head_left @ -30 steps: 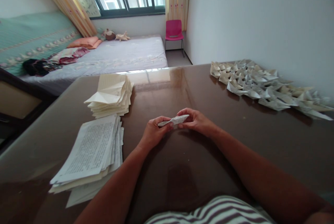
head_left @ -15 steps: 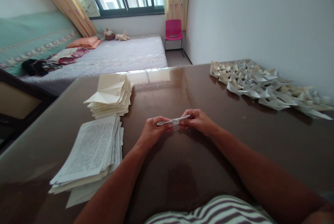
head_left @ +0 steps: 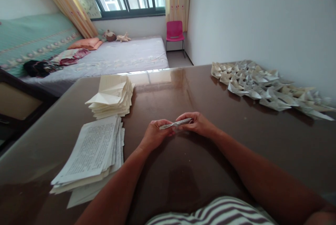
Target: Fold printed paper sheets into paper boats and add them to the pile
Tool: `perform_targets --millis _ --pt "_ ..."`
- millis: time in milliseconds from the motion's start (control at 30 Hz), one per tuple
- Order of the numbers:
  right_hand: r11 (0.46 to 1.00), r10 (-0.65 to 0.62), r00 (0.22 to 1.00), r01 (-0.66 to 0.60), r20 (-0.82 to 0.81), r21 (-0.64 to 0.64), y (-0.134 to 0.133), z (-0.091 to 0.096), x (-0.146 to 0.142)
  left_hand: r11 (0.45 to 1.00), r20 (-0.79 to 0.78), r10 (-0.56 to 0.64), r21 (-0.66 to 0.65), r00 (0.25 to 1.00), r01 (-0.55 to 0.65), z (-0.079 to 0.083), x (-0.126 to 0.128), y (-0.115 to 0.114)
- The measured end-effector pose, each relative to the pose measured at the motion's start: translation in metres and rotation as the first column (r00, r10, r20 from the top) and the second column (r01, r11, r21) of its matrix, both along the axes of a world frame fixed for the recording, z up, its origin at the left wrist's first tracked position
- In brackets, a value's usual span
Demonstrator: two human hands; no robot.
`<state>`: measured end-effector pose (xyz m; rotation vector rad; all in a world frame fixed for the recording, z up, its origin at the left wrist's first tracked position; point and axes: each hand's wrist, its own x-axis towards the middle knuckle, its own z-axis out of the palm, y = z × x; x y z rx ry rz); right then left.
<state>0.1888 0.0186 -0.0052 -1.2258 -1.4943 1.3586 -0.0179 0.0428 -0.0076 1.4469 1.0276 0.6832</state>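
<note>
Viewed left to right, with the brown table [head_left: 236, 141] as landmark.

- Near left part of the table: loose stack of printed sheets [head_left: 91, 151], lying flat.
- Farther back on the table, just behind that stack: pile of pre-folded sheets [head_left: 111, 95], squared up.
- Table centre, near edge: left hand [head_left: 154, 134], pinched on the left end of the folded paper piece [head_left: 175, 124].
- Folded paper piece: held just above the table centre, flattened to a narrow strip between both hands.
- Right hand [head_left: 196, 123]: closed on the right end of the strip, fingers curled over it.
- Far right edge of the table, against the wall: heap of finished paper boats [head_left: 265, 85].

Handling, as judged: very light, thin, easily creased or torn; stiffened only along the folds. Best gripped at both ends, on the layered creases, with fingertip pressure only.
</note>
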Motion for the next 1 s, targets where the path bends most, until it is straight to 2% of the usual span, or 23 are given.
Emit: perform_targets --millis 133,233,367,467,567,700,767,867,1000 --pt "0.995 -0.050 0.995 0.042 0.087 0.089 -0.003 0.003 -0.005 0.997 -0.073 -0.029 0.066 0.997 0.034 0.003 0.000 -0.002" --pt "0.979 -0.087 0.988 0.061 0.130 0.195 -0.003 0.004 -0.005 0.984 -0.140 -0.025 0.172 0.990 0.049 0.005 0.001 -0.002" --pt "0.962 -0.129 0.940 0.041 0.317 0.271 0.002 -0.003 0.002 0.899 -0.336 0.034 0.421 0.941 0.118 0.002 0.000 0.001" --pt "0.941 -0.136 0.867 -0.038 0.479 0.336 0.007 -0.009 0.010 0.840 -0.418 0.088 0.519 0.904 0.158 0.000 -0.006 0.003" --pt "0.927 -0.098 0.842 -0.117 0.530 0.357 0.009 -0.008 0.017 0.793 -0.472 0.055 0.556 0.880 0.249 0.000 -0.011 0.003" --pt "0.934 -0.102 0.893 -0.067 0.439 0.352 0.007 0.007 0.021 0.742 -0.521 0.023 0.581 0.853 0.335 0.003 -0.012 0.001" --pt "0.901 -0.127 0.900 -0.071 0.416 0.428 0.005 0.014 0.021 0.732 -0.530 0.036 0.591 0.847 0.339 0.003 -0.011 -0.001" --pt "0.838 -0.141 0.856 -0.165 0.498 0.520 0.001 0.018 0.016 0.718 -0.533 0.047 0.607 0.845 0.342 0.002 -0.009 -0.001" --pt "0.838 -0.139 0.759 -0.252 0.636 0.484 -0.004 0.014 0.009 0.690 -0.518 0.024 0.627 0.855 0.361 0.000 -0.008 -0.002"
